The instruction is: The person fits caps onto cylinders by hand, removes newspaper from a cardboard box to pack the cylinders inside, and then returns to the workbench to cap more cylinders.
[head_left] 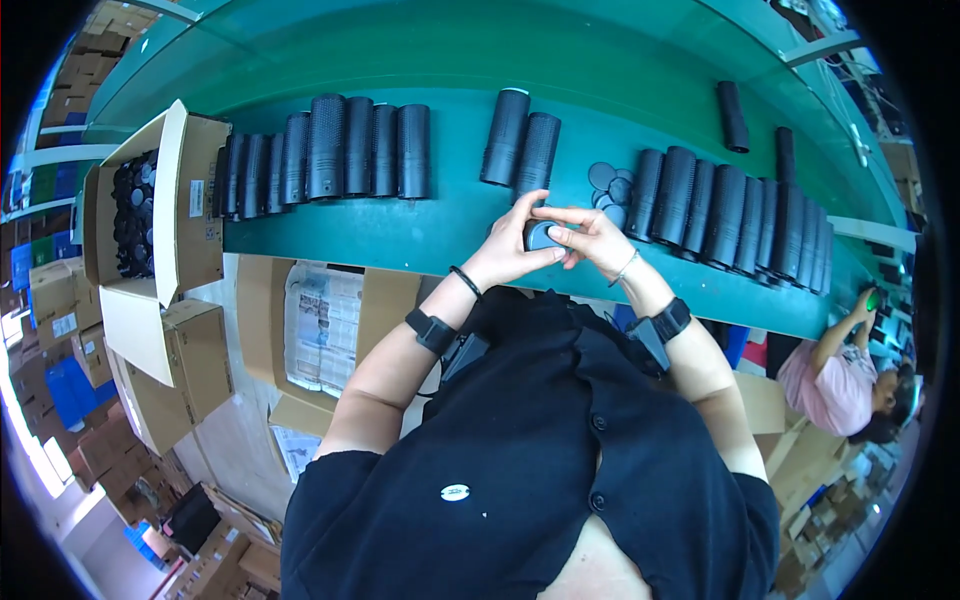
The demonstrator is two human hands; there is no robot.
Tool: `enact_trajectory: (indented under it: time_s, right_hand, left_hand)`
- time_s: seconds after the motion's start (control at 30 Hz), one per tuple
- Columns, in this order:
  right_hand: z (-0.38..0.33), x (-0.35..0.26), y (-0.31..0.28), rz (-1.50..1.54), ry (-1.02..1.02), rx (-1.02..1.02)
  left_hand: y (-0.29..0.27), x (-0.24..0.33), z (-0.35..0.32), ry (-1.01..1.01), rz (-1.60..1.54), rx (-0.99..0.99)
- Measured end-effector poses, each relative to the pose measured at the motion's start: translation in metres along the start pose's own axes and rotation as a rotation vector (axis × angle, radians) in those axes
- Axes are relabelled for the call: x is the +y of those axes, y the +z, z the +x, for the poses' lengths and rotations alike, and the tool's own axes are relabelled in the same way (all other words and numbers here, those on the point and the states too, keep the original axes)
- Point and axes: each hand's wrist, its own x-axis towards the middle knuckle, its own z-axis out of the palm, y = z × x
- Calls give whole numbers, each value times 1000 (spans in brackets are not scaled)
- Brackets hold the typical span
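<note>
A long green table (420, 235) carries a left row of black perforated cylinders (330, 150), two more cylinders (520, 140) at centre, small dark discs (610, 185), and a right row of smooth black tubes (730, 215).

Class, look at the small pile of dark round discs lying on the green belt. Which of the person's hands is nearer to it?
Right. The right hand is just below the pile of discs, nearly touching it; the left hand is further left, beyond the disc held between both hands.

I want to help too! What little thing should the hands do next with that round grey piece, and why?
Probably press the round grey disc onto the end of a black cylinder. Both the left hand and right hand pinch the disc, loose discs lie nearby, and two cylinders lie just beyond.
</note>
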Motion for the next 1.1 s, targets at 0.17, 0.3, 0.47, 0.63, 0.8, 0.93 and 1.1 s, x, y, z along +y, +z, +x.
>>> enact_trajectory:
  time_s: [0.17,0.3,0.47,0.63,0.8,0.93,1.1]
  right_hand:
    - [7,-1,6,32,31,-7]
    - [16,-7,8,-2,73,19]
    - [15,2,5,175,77,-47]
    - [3,46,-15,-363,-229,1]
    - [-12,38,-30,-174,-131,3]
    - [-20,-7,-65,27,-35,471]
    - [11,-48,-140,-13,-141,636]
  left_hand:
    - [-5,-2,-2,18,-52,-34]
    - [-11,4,0,-67,-166,-14]
    - [-6,-2,-8,39,-60,65]
    - [-12,16,4,-153,-823,128]
    - [-9,24,60,-181,-1069,92]
    - [-4,-7,125,-95,772,356]
    - [17,2,161,-300,1274,76]
